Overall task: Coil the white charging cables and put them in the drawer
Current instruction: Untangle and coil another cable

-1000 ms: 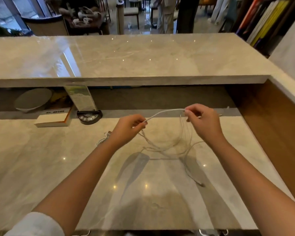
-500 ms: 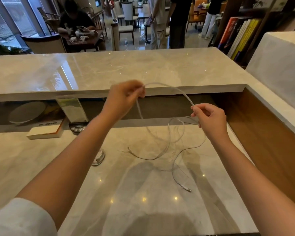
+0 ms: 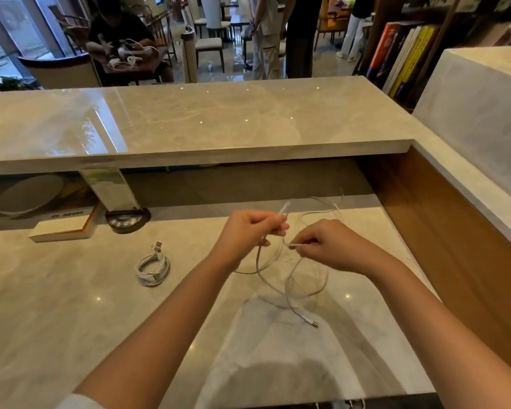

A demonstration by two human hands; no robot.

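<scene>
Reading any label here is hard: the spines of the books (image 3: 401, 57) at the upper right carry print too small to make out, and the dark lettering on the box (image 3: 64, 227) at the left edge is blurred.

Near the middle of the frame, the left hand (image 3: 248, 234) has its fingers curled round the loose white cable (image 3: 292, 278), one plug end poking up above its knuckles. Just to its right, the right hand (image 3: 334, 246) pinches another stretch of that cable between thumb and fingertips. Thin loops hang from both hands and spread behind them, partly blurred; the far plug (image 3: 311, 321) lies on the counter (image 3: 71, 320) below the hands.

Left of centre, well apart from the hands, a second white cable (image 3: 152, 268) lies on the counter already wound into a tight coil.

That counter is glossy pale marble with ceiling lights mirrored in it. A raised marble ledge (image 3: 189, 122) crosses the frame above it, and a wooden panel (image 3: 455, 231) closes the right side. Under the ledge stand a small sign holder (image 3: 112, 190) on a dark base and a round pale plate (image 3: 30, 194). Across the top of the frame, a room with chairs and tables, a seated person (image 3: 115, 31) and others standing.
</scene>
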